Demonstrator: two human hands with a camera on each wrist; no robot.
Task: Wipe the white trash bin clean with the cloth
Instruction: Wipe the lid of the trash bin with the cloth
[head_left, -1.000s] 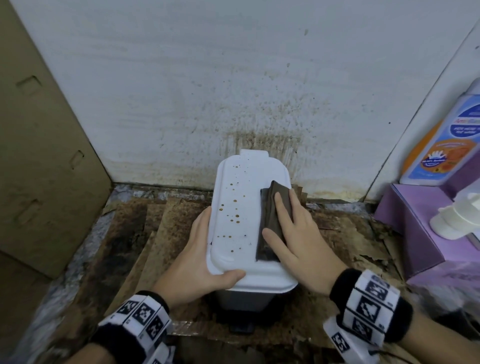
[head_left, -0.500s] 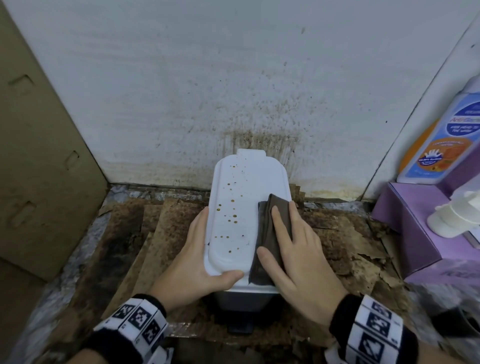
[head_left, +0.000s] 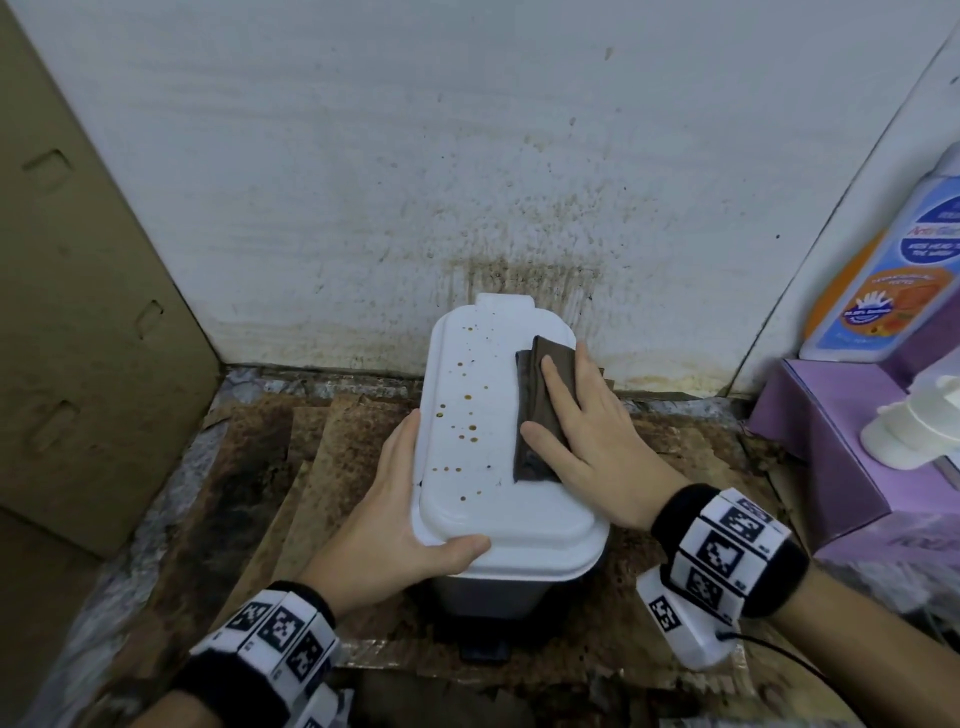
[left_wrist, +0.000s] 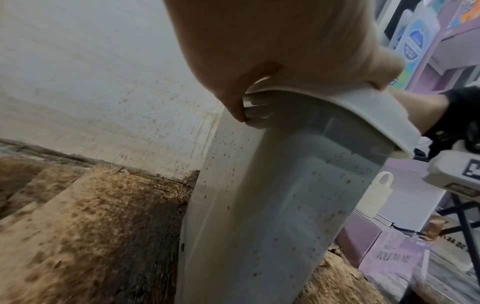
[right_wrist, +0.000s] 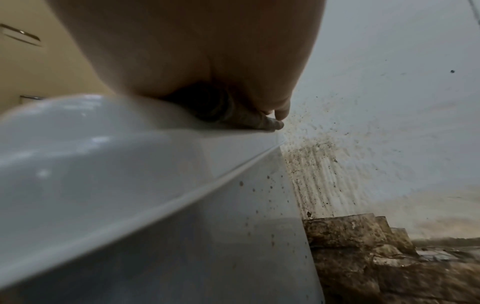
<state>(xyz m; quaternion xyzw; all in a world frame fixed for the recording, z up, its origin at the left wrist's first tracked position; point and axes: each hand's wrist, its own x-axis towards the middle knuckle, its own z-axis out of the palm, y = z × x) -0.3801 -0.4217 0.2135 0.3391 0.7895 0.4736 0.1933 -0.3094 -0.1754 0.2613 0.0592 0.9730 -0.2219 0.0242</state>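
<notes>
cloth (head_left: 545, 400) flat beneath right hand (head_left: 587, 441) atop bin lid (head_left: 478, 467)

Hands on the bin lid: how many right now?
2. The left hand grips the bin lid at its near-left edge, thumb on top; the right hand presses the cloth flat on its right side. Neither is hidden.
</notes>
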